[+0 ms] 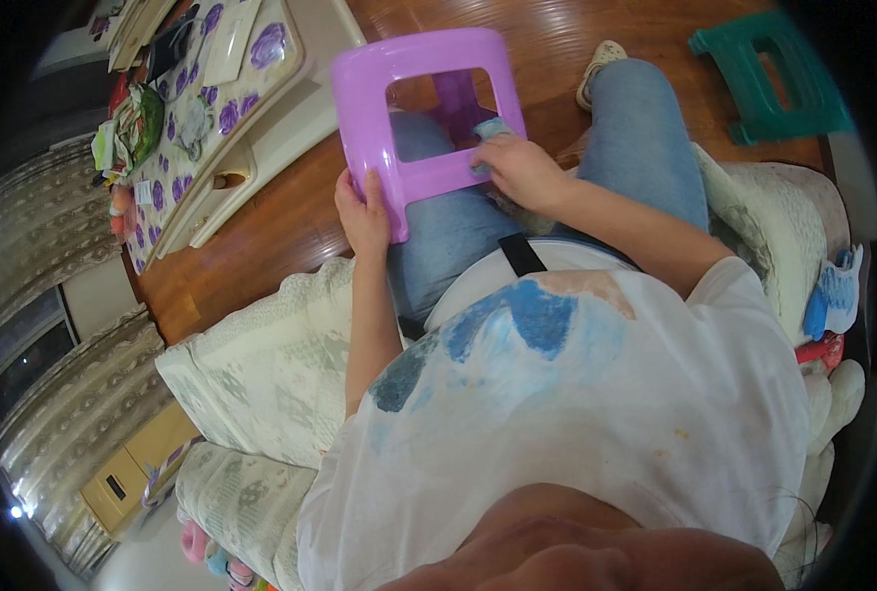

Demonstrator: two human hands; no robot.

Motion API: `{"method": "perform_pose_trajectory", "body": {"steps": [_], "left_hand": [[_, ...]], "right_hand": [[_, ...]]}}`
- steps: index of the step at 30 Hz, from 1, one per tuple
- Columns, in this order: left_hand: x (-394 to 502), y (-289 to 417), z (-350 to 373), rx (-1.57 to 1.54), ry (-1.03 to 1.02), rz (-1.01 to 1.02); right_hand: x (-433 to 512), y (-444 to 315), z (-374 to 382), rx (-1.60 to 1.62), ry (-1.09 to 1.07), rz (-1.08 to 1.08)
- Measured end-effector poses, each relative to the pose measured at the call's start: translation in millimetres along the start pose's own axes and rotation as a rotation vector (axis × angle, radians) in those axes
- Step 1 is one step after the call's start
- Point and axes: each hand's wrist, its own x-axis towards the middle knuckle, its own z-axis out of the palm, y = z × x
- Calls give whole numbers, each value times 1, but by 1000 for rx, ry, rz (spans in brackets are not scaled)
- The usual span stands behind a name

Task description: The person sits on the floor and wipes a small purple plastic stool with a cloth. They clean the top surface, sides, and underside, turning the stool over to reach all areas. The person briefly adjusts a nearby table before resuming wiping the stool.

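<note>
A purple plastic stool [364, 111] rests tilted over my left thigh, with a large opening facing up at me. My left hand [363, 214] grips its near left leg, thumb on the outer face and fingers around the edge. In my right hand [521, 171] is a bluish-grey cloth [491, 130], bunched under the fingers and pressed on the stool's near right bar. Part of the cloth sticks out past the fingertips. The lower side of the stool is hidden.
To the left stands a table [220, 159] with a purple-flowered cover, bearing bags and boxes. A green plastic stool [793, 89] is on the wooden floor [283, 214] at upper right. I sit on a sofa with a quilted cover [276, 354]; a blue-and-white item [836, 292] lies on the right.
</note>
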Motion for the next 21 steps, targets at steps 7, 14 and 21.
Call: {"method": "perform_pose_trajectory", "body": {"steps": [7, 14, 21], "left_hand": [[3, -6, 0, 27, -25, -8], [3, -4, -2, 33, 3, 17], [4, 1, -3, 24, 5, 7]], "right_hand": [[43, -59, 34, 150, 90, -141], [30, -39, 21, 164, -5, -134], [-11, 8, -16, -69, -134, 149]]}}
